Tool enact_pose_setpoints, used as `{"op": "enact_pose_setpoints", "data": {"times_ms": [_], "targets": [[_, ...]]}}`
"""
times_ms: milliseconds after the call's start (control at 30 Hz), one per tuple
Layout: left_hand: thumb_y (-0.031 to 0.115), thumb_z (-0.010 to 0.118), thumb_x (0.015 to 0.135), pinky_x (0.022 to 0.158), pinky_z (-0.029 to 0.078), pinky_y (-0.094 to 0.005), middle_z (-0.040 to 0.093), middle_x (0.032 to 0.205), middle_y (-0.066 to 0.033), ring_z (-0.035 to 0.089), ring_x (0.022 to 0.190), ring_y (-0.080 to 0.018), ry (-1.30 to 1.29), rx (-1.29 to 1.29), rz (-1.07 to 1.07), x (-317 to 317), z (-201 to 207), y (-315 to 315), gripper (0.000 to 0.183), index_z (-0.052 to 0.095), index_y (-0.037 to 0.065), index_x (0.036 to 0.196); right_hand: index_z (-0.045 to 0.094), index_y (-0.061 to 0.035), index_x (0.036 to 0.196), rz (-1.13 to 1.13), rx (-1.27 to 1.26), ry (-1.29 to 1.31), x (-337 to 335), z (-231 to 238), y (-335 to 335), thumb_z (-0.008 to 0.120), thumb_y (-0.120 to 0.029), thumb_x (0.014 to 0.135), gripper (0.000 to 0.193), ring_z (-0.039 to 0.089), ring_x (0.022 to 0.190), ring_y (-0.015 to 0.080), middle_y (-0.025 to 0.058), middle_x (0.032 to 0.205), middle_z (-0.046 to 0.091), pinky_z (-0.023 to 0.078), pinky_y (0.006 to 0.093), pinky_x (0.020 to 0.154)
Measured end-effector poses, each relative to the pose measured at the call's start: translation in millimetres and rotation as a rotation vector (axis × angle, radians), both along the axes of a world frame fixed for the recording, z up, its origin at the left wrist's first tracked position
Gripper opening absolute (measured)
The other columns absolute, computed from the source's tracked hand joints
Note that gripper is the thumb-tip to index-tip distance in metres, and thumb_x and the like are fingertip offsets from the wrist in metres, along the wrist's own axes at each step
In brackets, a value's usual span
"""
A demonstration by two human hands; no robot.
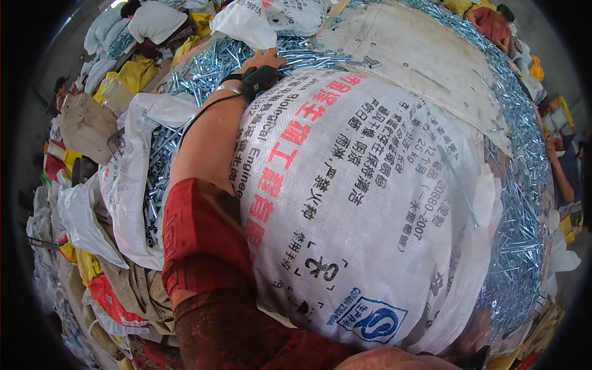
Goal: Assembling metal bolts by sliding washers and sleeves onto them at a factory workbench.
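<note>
A big, full white woven sack (pixel 345 203) with red and black print and a blue stamp fills the middle, close against me. My left arm, in a red sleeve, runs along the sack's left side. Past its far edge, my left hand (pixel 264 60) lies with fingers stretched over a heap of shiny metal rods or bolts (pixel 219 60); nothing shows in its grip. A dark device is strapped to that wrist. At the lower right, my right hand (pixel 473 330) shows dimly beside the sack's near right side, its fingers mostly hidden.
Loose metal rods (pixel 515 253) cover the right side around a pale board (pixel 401 46). An open white sack (pixel 132 185) of metal tubes stands left. Another white sack (pixel 265 18) lies at the far side. Several people (pixel 157 24) sit around the edges among sacks and yellow bags.
</note>
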State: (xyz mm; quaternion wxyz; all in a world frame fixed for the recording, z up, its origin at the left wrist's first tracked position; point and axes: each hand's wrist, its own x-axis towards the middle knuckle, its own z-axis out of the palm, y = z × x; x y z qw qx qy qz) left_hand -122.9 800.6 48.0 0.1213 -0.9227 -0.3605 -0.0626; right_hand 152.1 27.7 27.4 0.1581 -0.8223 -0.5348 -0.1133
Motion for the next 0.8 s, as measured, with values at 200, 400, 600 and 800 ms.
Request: {"op": "enact_pose_setpoints", "data": {"times_ms": [200,400,600,800], "targets": [[0.017,0.061,0.088,0.097,0.049,-0.0494,0.052,0.121,-0.0217,0.056,0.118,-0.0422,0.041,-0.094,0.114,26.5,29.5,-11.0,0.034,0.064,0.018,0.121,0.051,0.0002,0.088,-0.022,0.015,0.034,1.0,-11.4,-4.3,0.053,-0.012,0.090,0.013,0.046,0.065,0.0342,0.0165,0.074,0.048,0.033,0.0450,0.057],[0.019,0.060,0.088,0.094,0.050,-0.0460,0.056,0.118,-0.0215,0.061,0.112,-0.0405,0.040,-0.138,0.142,4.3,35.4,-22.5,0.039,0.063,0.019,0.126,0.051,0.0009,0.091,-0.003,-0.014,0.020,-0.1,-6.2,-4.7,0.053,-0.015,0.090,0.017,0.046,0.065,0.0345,0.0171,0.075,0.048,0.034,0.0454,0.057],[0.023,0.060,0.087,0.092,0.052,-0.0463,0.060,0.117,-0.0252,0.063,0.108,-0.0416,-0.036,-0.153,0.133,6.6,26.0,0.2,0.033,0.066,0.008,0.115,0.052,0.0017,0.095,-0.003,-0.014,0.032,8.5,-3.9,-6.5,0.054,-0.018,0.091,0.021,0.047,0.065,0.0349,0.0176,0.076,0.049,0.034,0.0459,0.057],[0.022,0.059,0.085,0.083,0.054,-0.0436,0.070,0.101,-0.0199,0.068,0.099,-0.0375,-0.175,-0.154,0.255,5.5,24.4,-15.0,0.026,0.070,0.003,0.099,0.052,0.0024,0.094,0.002,-0.018,0.009,4.4,-1.3,-3.1,0.054,-0.019,0.091,0.022,0.046,0.064,0.0351,0.0180,0.075,0.049,0.034,0.0466,0.057]]}}
